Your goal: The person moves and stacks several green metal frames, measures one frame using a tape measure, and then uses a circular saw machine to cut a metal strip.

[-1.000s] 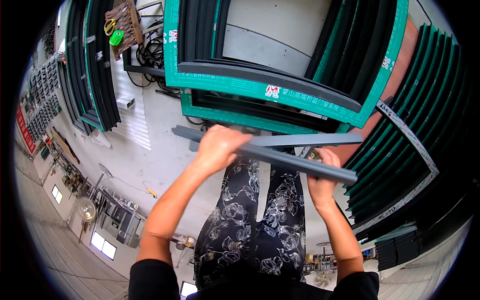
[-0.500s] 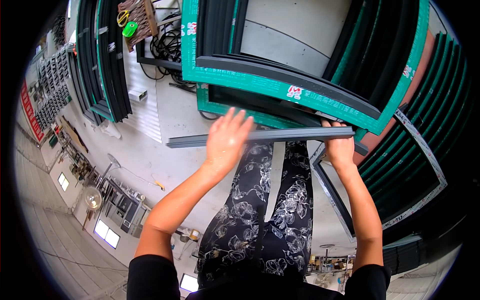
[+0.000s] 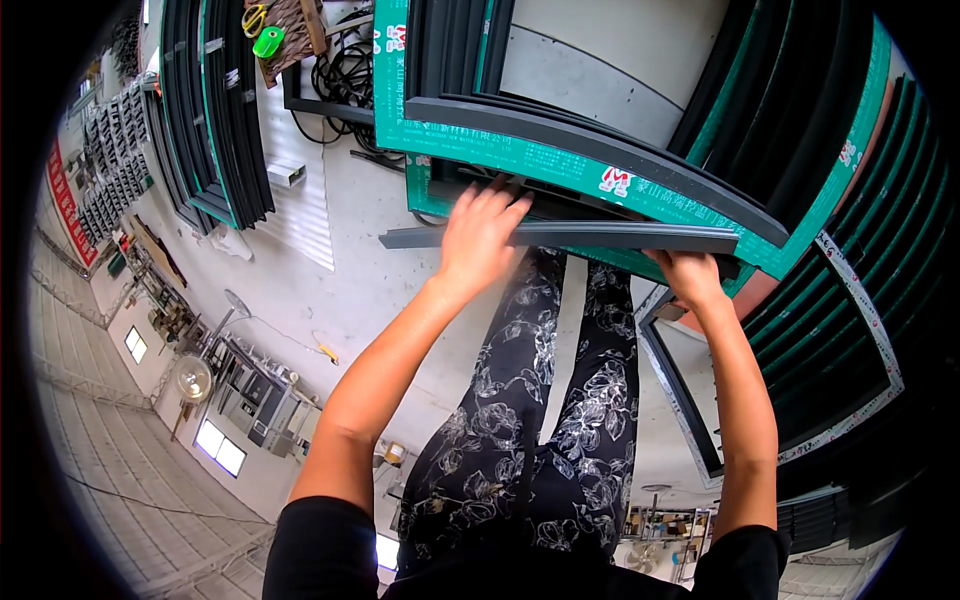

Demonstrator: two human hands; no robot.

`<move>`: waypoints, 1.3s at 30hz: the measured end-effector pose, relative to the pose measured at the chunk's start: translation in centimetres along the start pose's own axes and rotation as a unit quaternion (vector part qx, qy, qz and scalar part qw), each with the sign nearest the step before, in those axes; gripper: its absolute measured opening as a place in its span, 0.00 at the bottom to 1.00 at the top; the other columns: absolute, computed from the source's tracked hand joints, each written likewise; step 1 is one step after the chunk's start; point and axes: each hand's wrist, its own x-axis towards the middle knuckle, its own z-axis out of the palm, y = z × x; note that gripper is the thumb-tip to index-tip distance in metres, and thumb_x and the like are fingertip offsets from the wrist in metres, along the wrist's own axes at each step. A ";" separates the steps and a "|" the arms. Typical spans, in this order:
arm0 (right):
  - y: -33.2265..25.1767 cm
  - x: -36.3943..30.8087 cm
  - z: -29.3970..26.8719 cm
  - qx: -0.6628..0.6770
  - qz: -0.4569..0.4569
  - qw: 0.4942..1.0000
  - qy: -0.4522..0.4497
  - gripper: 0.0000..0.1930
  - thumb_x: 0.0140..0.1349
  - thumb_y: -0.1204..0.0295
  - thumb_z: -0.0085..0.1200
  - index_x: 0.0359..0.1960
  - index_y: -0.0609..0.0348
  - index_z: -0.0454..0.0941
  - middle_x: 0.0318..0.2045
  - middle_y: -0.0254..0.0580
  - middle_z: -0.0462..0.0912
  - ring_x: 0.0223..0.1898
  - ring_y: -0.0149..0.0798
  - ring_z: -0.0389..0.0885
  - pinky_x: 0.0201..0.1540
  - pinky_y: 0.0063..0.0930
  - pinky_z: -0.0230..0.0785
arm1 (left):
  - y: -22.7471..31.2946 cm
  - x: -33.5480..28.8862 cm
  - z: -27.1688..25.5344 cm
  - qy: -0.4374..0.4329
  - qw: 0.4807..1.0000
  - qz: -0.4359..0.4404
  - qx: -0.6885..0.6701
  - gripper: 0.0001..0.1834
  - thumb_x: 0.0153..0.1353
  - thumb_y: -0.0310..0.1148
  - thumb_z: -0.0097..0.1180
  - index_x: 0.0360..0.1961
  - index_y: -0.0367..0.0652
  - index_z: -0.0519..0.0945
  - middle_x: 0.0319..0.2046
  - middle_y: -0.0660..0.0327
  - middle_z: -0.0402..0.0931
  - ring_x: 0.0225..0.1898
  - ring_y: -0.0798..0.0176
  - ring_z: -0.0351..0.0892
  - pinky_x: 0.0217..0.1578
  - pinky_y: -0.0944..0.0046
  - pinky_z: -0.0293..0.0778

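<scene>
A long dark grey metal bar (image 3: pixel 600 237) lies level across the front of a dark window frame edged with green tape (image 3: pixel 560 165). My left hand (image 3: pixel 482 235) rests flat on the bar near its left part, fingers stretched out and reaching toward the frame. My right hand (image 3: pixel 690 275) grips the bar's right end from below. My legs in black patterned trousers (image 3: pixel 540 400) stand beneath the bar.
More dark frames with green tape lean at the left (image 3: pixel 220 120) and right (image 3: pixel 860 250). A dark frame (image 3: pixel 680 390) lies on the concrete floor by my right leg. Coiled black cable (image 3: pixel 345 70) and a wooden board with small tools (image 3: pixel 285 30) sit behind.
The bar went from tilted to level and moved up against the green-taped frame. My left hand loosened from a grip to lying flat on it.
</scene>
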 end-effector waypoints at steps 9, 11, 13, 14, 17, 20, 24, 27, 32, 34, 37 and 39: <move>-0.1 1.1 -0.3 0.081 0.024 0.995 -0.055 0.16 0.62 0.63 0.62 0.48 0.55 0.82 0.42 0.46 0.84 0.43 0.49 0.82 0.47 0.38 0.73 | -1.9 1.1 1.3 -0.084 0.994 -0.072 -0.010 0.28 0.42 0.19 0.56 0.50 0.42 0.81 0.45 0.53 0.79 0.55 0.46 0.73 0.57 0.51 0.68; 0.1 1.1 0.0 0.087 0.034 0.994 -0.061 0.16 0.62 0.63 0.62 0.48 0.55 0.81 0.42 0.46 0.84 0.44 0.49 0.82 0.47 0.38 0.73 | -2.3 1.2 1.7 -0.060 0.997 -0.047 -0.012 0.26 0.43 0.20 0.57 0.49 0.42 0.82 0.44 0.53 0.79 0.53 0.46 0.74 0.56 0.51 0.69; 0.5 0.8 0.8 0.026 0.036 0.999 -0.025 0.16 0.61 0.64 0.63 0.49 0.56 0.80 0.42 0.47 0.83 0.45 0.50 0.81 0.48 0.39 0.72 | -2.4 1.3 1.9 -0.065 0.997 -0.047 -0.011 0.27 0.42 0.20 0.57 0.49 0.42 0.81 0.44 0.53 0.79 0.53 0.46 0.74 0.56 0.51 0.69; 0.7 0.6 1.0 0.027 0.037 0.999 -0.026 0.16 0.61 0.64 0.63 0.49 0.56 0.80 0.42 0.47 0.83 0.45 0.50 0.81 0.48 0.39 0.72 | -2.4 1.3 2.0 -0.068 0.997 -0.046 -0.010 0.27 0.42 0.20 0.58 0.49 0.42 0.81 0.44 0.53 0.79 0.53 0.45 0.74 0.57 0.51 0.68; 0.5 -0.2 1.2 -0.023 0.009 1.000 0.001 0.16 0.61 0.64 0.63 0.49 0.54 0.80 0.43 0.47 0.82 0.46 0.52 0.80 0.50 0.41 0.71 | -1.8 1.2 1.9 -0.038 0.999 -0.036 -0.002 0.28 0.41 0.20 0.59 0.49 0.42 0.81 0.44 0.52 0.79 0.53 0.45 0.75 0.57 0.51 0.68; -0.1 -0.9 0.8 -0.069 -0.016 0.995 0.064 0.17 0.59 0.62 0.63 0.49 0.53 0.81 0.45 0.46 0.82 0.49 0.53 0.79 0.52 0.44 0.70 | -1.2 1.4 1.5 -0.018 0.999 -0.030 0.022 0.29 0.40 0.19 0.60 0.50 0.43 0.81 0.43 0.51 0.79 0.52 0.45 0.75 0.56 0.51 0.69; 0.2 -1.0 1.1 -0.111 -0.002 0.993 0.035 0.16 0.59 0.64 0.63 0.49 0.52 0.81 0.45 0.47 0.82 0.50 0.53 0.78 0.52 0.43 0.70 | -1.5 1.5 1.9 -0.021 0.999 -0.032 0.028 0.30 0.40 0.19 0.59 0.50 0.43 0.82 0.42 0.52 0.80 0.51 0.46 0.76 0.54 0.51 0.70; 1.1 -0.8 1.3 -0.090 -0.027 0.994 0.050 0.18 0.62 0.62 0.58 0.52 0.50 0.80 0.51 0.47 0.80 0.54 0.54 0.76 0.57 0.46 0.68 | -1.8 1.6 2.3 -0.018 0.999 -0.027 0.016 0.30 0.40 0.19 0.59 0.51 0.43 0.82 0.40 0.52 0.80 0.50 0.47 0.76 0.53 0.52 0.71; 1.5 0.3 3.5 -0.190 -0.025 0.981 0.035 0.16 0.70 0.60 0.44 0.50 0.53 0.79 0.55 0.44 0.79 0.57 0.47 0.76 0.63 0.43 0.66 | -2.0 2.2 2.6 -0.094 0.992 -0.062 0.054 0.15 0.38 0.24 0.62 0.33 0.42 0.83 0.32 0.51 0.81 0.41 0.45 0.79 0.42 0.49 0.74; 8.7 -0.9 7.8 -0.474 -0.105 0.870 0.082 0.16 0.71 0.61 0.42 0.46 0.54 0.80 0.52 0.43 0.82 0.54 0.43 0.78 0.62 0.42 0.68 | -1.9 2.7 3.0 -0.077 0.994 -0.033 0.069 0.06 0.41 0.29 0.64 0.23 0.44 0.80 0.25 0.52 0.78 0.32 0.45 0.80 0.34 0.46 0.74; 7.9 0.4 10.0 -0.612 -0.151 0.766 0.125 0.13 0.68 0.61 0.47 0.43 0.53 0.80 0.46 0.43 0.84 0.48 0.45 0.81 0.57 0.41 0.72 | -3.4 2.3 3.3 -0.063 0.995 -0.030 0.077 0.05 0.40 0.28 0.62 0.20 0.41 0.79 0.23 0.48 0.78 0.30 0.42 0.80 0.33 0.45 0.75; 0.5 1.3 4.8 -0.015 -0.001 0.999 0.031 0.15 0.66 0.58 0.52 0.45 0.54 0.80 0.45 0.45 0.84 0.48 0.50 0.81 0.54 0.40 0.73 | -3.2 1.2 2.1 -0.099 0.990 -0.070 0.075 0.20 0.41 0.25 0.61 0.41 0.42 0.84 0.34 0.50 0.81 0.39 0.44 0.80 0.42 0.49 0.76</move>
